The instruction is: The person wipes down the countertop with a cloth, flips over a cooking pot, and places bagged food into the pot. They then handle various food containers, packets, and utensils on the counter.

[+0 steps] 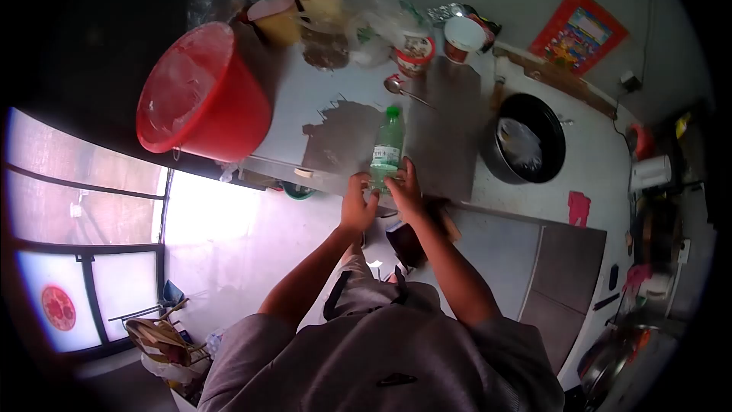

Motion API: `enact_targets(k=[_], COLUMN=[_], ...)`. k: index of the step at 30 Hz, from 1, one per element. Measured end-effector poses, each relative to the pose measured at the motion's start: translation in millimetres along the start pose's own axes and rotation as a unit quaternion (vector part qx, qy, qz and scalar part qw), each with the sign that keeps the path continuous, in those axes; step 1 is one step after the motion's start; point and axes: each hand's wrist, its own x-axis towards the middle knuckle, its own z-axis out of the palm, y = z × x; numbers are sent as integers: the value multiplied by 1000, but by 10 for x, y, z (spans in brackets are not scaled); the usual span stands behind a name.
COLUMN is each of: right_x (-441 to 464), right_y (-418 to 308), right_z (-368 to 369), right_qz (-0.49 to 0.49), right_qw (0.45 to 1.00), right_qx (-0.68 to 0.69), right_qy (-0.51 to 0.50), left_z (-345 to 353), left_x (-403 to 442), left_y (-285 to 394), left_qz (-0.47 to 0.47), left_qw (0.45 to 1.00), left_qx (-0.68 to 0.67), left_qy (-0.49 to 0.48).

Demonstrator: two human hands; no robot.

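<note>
A green plastic bottle point(388, 140) with a green cap and a pale label stands near the front edge of the counter. My left hand point(359, 200) is at the lower left side of the bottle, its fingers curved towards it. On the other side, my right hand point(406, 188) has its fingers around the lower part of the bottle, below the label. Beyond the bottle, a metal spoon point(395, 85) lies on the counter point(450, 130). Whether my left fingertips press on the bottle is hard to see.
At the left stands a large red bucket point(236, 107). Tubs, jars and plastic bags line the back, with a red-and-white tub point(415, 54) and a white cup point(463, 37). To the right is a black pot point(550, 137) holding a plastic bag. A pink cloth point(579, 208) hangs over the edge.
</note>
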Motion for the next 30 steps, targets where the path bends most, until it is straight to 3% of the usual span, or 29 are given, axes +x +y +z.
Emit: enact_targets(k=[2, 5, 7, 8, 11, 15, 16, 20, 22, 25, 30], right_x=[-230, -498, -680, -792, -1031, -1183, -1230, -1325, -1242, -1210, -1025], right_y=[85, 306, 339, 348, 456, 748, 751, 897, 1033, 921, 587], right_z=[-300, -756, -983, -1108, -1406, -1765, -1814, -1917, -2039, -2141, -1817], right_qz=[-25, -53, -72, -9, 0, -63, -52, -40, -27, -97, -130], right_qw=[999, 996, 992, 998, 999, 970, 973, 958, 935, 894, 923], right_qx=[-2, -49, -80, -19, -44, -235, -225, -222, -202, -245, -224], right_qy=[-21, -55, -63, -60, -31, -6, -4, 178, 290, 362, 286], left_z=[184, 435, 596, 705, 964, 1203, 1230, 1241, 1232, 1200, 1099], left_x=[-169, -367, -469, -522, -680, -837, -856, -842, -820, -751, -546], left_y=[-35, 103, 36, 13, 117, 26, 34, 117, 155, 169, 183], left_qz=[-37, -19, 9, 8, 6, 45, 47, 13, 29, 41, 61], left_qw=[998, 997, 997, 996, 990, 987, 986, 986, 992, 995, 996], left_qx=[-55, -78, -57, -62, -87, -65, -67, 45, 32, 30, 31], left_qy=[3, 7, -48, -68, -113, -138, -146, -162, -119, -90, -63])
